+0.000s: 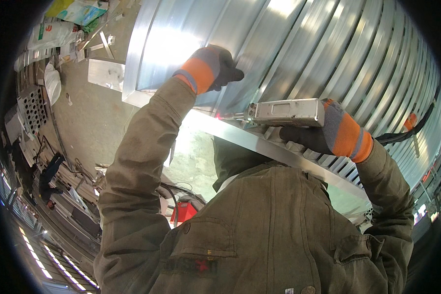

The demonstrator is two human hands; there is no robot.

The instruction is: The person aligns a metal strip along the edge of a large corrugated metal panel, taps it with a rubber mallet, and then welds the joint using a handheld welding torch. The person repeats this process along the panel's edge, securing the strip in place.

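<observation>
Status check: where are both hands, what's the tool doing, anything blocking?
Left hand pressed flat on ribbed shiny metal panel. Right hand gripping grey boxy handheld tool, tip at flat metal frame strip. Nothing blocking.

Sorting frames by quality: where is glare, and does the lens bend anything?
Head view: strong glare on the ribbed shiny metal panel beside the left hand; fisheye curves the panel's ribs near the dark rim; the right hand holding the grey boxy tool looks sharp.
</observation>
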